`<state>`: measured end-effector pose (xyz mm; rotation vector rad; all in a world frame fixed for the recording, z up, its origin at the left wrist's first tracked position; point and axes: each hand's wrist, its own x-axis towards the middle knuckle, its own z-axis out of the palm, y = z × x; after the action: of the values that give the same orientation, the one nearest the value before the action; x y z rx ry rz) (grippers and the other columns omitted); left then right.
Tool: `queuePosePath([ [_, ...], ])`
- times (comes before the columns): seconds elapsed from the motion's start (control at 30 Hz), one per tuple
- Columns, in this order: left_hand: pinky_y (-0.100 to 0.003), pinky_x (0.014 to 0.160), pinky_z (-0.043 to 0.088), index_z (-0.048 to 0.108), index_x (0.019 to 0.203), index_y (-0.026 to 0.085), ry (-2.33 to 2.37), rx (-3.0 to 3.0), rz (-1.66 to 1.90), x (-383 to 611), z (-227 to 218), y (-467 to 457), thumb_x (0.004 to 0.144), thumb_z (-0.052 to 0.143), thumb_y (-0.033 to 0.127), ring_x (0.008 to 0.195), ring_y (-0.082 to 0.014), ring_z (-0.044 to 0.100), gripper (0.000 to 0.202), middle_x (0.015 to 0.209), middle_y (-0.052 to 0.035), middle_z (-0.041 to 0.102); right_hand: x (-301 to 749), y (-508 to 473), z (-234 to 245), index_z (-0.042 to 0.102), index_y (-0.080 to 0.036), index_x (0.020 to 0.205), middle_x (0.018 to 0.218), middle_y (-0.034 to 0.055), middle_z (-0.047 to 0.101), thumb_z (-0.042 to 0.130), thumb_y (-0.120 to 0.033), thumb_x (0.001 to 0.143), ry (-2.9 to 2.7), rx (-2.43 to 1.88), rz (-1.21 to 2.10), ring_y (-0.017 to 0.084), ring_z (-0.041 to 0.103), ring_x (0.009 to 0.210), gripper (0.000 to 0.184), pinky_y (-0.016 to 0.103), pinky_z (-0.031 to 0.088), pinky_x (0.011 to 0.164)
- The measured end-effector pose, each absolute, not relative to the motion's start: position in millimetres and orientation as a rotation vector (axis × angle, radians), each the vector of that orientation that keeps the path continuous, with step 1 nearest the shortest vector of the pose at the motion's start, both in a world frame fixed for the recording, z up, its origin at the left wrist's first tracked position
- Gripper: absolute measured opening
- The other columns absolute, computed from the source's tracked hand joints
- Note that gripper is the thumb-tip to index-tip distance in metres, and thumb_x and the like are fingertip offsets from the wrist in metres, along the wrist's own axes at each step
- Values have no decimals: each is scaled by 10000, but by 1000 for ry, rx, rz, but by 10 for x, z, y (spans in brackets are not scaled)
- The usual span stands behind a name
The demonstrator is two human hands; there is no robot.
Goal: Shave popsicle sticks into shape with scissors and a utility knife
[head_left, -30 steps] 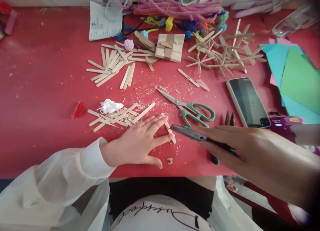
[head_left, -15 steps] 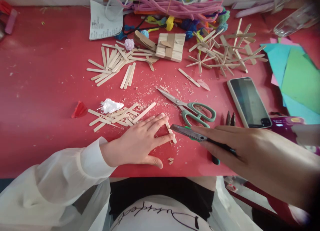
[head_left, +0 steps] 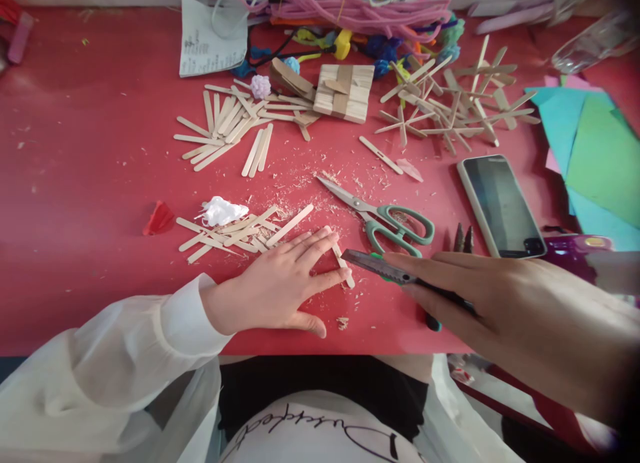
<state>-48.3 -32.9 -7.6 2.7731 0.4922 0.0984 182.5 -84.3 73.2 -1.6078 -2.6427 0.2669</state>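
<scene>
My left hand (head_left: pixel 280 283) lies flat with its fingers spread, the fingertips pressing a craft stick (head_left: pixel 344 265) against the red table. My right hand (head_left: pixel 500 296) is closed around a utility knife (head_left: pixel 400 273); its bare blade points left, with the tip right beside that stick. Part of the knife's handle is hidden under my fingers. Just beyond both hands, scissors with green handles (head_left: pixel 381 214) rest partly open among wood shavings. A loose pile of craft sticks (head_left: pixel 237 235) sits past my left hand, near a white blob (head_left: pixel 223 211).
Farther back are more craft sticks (head_left: pixel 227 123), a banded stack of sticks (head_left: pixel 356 103) and star-shaped stick assemblies (head_left: pixel 440 109). A phone (head_left: pixel 500 206) lies at right before coloured paper (head_left: pixel 597 156). Pink pipe cleaners (head_left: pixel 350 9) line the back. Pliers (head_left: pixel 463 239) are partly hidden by my right hand.
The view has shifted very slightly. Both hands, the knife and the stick keep almost the same places.
</scene>
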Motion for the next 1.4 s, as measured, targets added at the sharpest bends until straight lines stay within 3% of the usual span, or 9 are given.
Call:
queuePosePath([
  [0.23, -488, 1035, 273, 425, 1313, 229, 489, 2774, 56, -480, -56, -329, 752, 481, 655, 1336, -335, 250, 706, 1437, -204, 286, 1837, -870, 713, 625, -254, 1128, 607, -21, 669, 365, -243, 871, -2534, -1653, 367, 131, 594, 390, 366, 228, 385, 266],
  [0.33, -492, 1032, 276, 426, 1311, 229, 489, 2779, 63, -484, -60, -329, 748, 484, 658, 1335, -337, 252, 710, 1439, -202, 283, 1848, -885, 697, 612, -254, 1131, 585, -33, 647, 360, -238, 880, -2507, -1641, 393, 127, 597, 411, 357, 227, 422, 316],
  [0.57, -501, 1035, 277, 440, 1302, 221, 493, 2774, 90, -480, -71, -326, 737, 508, 652, 1326, -345, 270, 713, 1438, -190, 293, 1893, -942, 646, 524, -351, 1181, 656, -46, 657, 346, -263, 899, -2501, -1712, 477, 146, 633, 508, 345, 244, 462, 370],
  [0.77, -494, 1029, 290, 442, 1302, 216, 487, 2777, 105, -482, -67, -330, 743, 512, 644, 1320, -340, 283, 707, 1429, -190, 310, 1905, -962, 622, 586, -280, 1115, 648, -17, 645, 348, -260, 888, -2487, -1746, 480, 155, 625, 490, 329, 264, 469, 386],
  [1.1, -496, 1028, 289, 437, 1304, 225, 495, 2778, 90, -481, -66, -328, 740, 514, 645, 1326, -339, 270, 707, 1436, -191, 292, 1887, -946, 647, 612, -270, 1076, 625, -22, 655, 347, -254, 884, -2489, -1693, 447, 165, 623, 469, 328, 281, 466, 366],
  [1.33, -488, 1050, 260, 428, 1312, 220, 490, 2722, 86, -474, -56, -330, 737, 511, 650, 1345, -332, 227, 723, 1445, -183, 280, 1829, -842, 688, 625, -233, 1130, 821, 17, 734, 354, -245, 862, -2600, -1588, 368, 162, 660, 514, 382, 257, 470, 352],
  [1.4, -485, 1053, 252, 433, 1308, 220, 487, 2703, 92, -468, -59, -329, 731, 506, 662, 1347, -329, 222, 730, 1448, -182, 272, 1822, -796, 706, 648, -235, 1106, 760, 20, 728, 350, -245, 852, -2598, -1613, 453, 151, 634, 468, 392, 244, 421, 313],
])
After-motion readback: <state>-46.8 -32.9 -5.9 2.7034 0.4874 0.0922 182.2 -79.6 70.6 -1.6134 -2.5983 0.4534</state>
